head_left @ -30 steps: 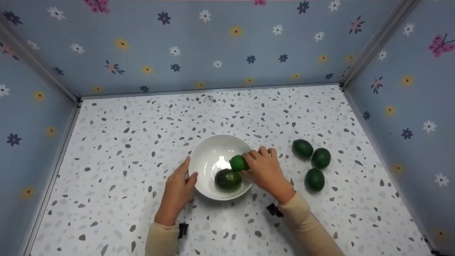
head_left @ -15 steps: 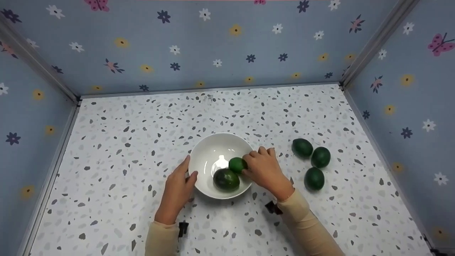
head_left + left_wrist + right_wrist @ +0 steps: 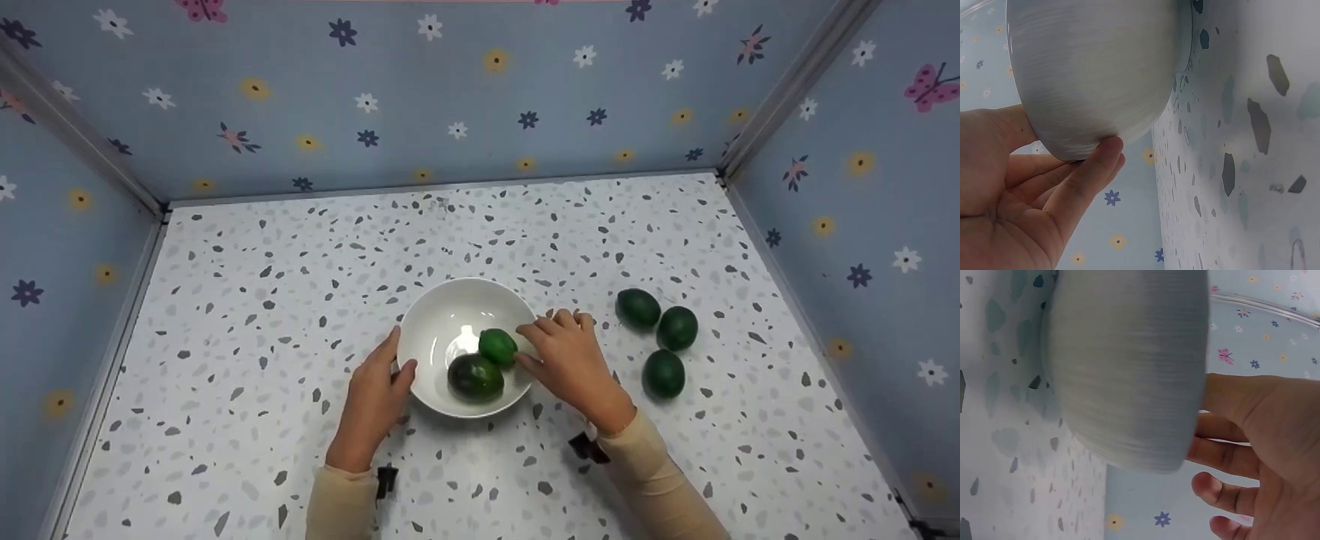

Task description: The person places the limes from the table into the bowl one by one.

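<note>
A white bowl (image 3: pixel 431 319) stands on the speckled tabletop. My left hand (image 3: pixel 375 397) grips its left side, thumb over the rim; the left wrist view shows fingertips (image 3: pixel 1109 146) against the outer wall. Inside the bowl a bright green lime (image 3: pixel 496 346) lies beside a larger, darker green avocado-like fruit (image 3: pixel 475 377). Over the right rim reaches my right hand (image 3: pixel 574 364), its thumb and fingers spread apart just right of the lime and holding nothing. In the right wrist view, thumb and forefingers pass behind the bowl wall (image 3: pixel 1129 371).
Three dark green oval fruits (image 3: pixel 664 373) lie in a cluster right of the bowl, near my right forearm. Blue flower-patterned panels (image 3: pixel 450 97) enclose the table (image 3: pixel 262 300) at the back and both sides.
The lime has gone down into the bowl against the darker fruit. My right hand has let go of it and drawn slightly right. The left hand keeps its place on the bowl.
</note>
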`<state>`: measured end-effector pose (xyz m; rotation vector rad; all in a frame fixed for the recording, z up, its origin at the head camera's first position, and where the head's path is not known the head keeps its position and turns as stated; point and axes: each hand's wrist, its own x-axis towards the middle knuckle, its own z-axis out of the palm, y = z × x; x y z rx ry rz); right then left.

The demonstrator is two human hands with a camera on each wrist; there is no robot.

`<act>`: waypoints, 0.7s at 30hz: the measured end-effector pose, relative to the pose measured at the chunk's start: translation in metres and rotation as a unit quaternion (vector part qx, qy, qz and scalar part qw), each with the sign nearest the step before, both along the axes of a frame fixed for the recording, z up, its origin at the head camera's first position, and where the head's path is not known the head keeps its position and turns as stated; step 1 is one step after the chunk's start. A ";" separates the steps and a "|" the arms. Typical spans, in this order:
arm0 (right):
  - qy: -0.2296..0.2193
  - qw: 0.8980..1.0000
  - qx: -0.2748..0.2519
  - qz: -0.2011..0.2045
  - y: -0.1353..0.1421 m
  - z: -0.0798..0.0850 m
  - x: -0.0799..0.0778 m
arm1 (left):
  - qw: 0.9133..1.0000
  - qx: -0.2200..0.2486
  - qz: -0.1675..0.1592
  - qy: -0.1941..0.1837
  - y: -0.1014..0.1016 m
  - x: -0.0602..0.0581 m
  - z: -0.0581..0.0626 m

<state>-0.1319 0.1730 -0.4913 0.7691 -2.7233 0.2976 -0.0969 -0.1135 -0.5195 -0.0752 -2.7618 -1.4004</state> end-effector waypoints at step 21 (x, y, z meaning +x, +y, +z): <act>0.056 0.997 -0.021 -0.041 0.050 0.015 0.021 | 1.000 -0.003 -0.003 0.013 -0.001 0.000 0.000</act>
